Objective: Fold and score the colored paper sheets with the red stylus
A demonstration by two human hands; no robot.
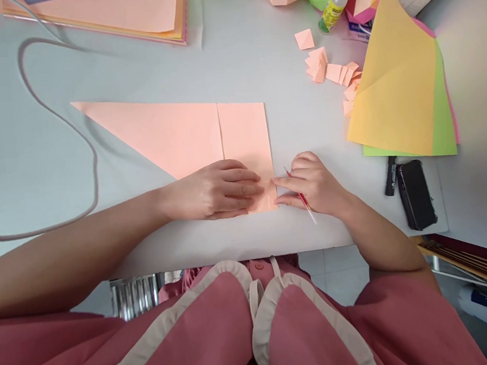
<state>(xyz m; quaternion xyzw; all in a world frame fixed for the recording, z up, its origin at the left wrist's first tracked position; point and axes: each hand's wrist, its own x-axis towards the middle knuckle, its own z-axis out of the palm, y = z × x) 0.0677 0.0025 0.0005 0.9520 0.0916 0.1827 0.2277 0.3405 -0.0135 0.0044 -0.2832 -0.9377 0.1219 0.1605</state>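
A peach paper sheet (187, 133), folded into a long triangle with a square end, lies on the white table (30, 163). My left hand (216, 189) rests flat on its near corner, fingers stretched out and pressing the paper down. My right hand (315, 184) sits at the paper's right edge, fingers curled round a thin red pen (300, 195) whose ends stick out above and below the hand. Its index finger touches the small folded flap at the corner.
Small peach paper pieces (327, 71) lie at the back right beside a stack of yellow, green and pink sheets (402, 87). A black phone (415, 193), a glue bottle (338, 2), paper shapes, a paper stack (124, 13) and a grey cable (75, 135) share the table.
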